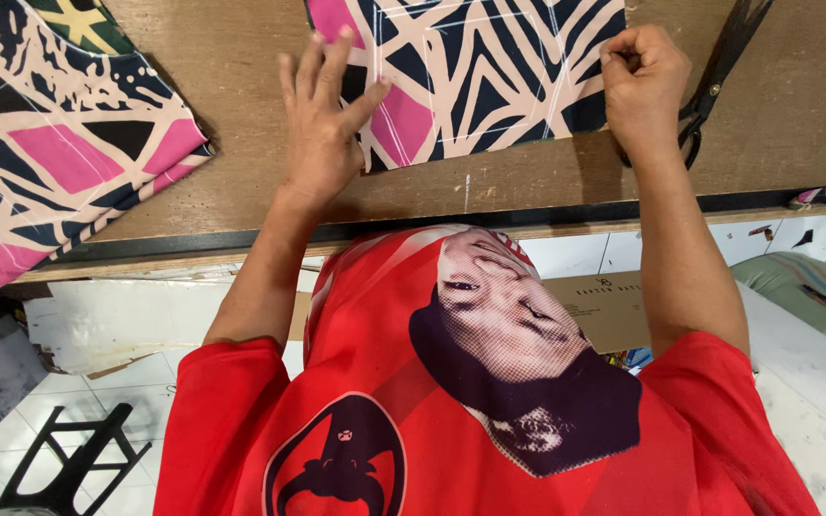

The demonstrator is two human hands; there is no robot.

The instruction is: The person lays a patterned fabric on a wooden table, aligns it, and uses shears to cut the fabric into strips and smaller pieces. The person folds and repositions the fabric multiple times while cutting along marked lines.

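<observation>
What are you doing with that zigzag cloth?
A person in a red shirt is working at a wooden table. Their left hand lies flat with fingers spread on a piece of pink, black and cream patterned cloth. Their right hand pinches the cloth's right edge. Black scissors lie just beside that hand. More of the same fabric sits at the left.

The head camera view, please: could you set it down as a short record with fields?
Surface: brown wooden table
Left hand: left hand lies flat, fingers spread, on the near left corner of the patterned fabric piece
Right hand: right hand is closed, pinching the fabric's right edge
Fabric: pink, cream and dark geometric print, flat on the table
Scissors: black scissors on the table, just right of the right hand
Other cloth: folded fabric stack of like print at the left
Clothing: red printed shirt
</observation>
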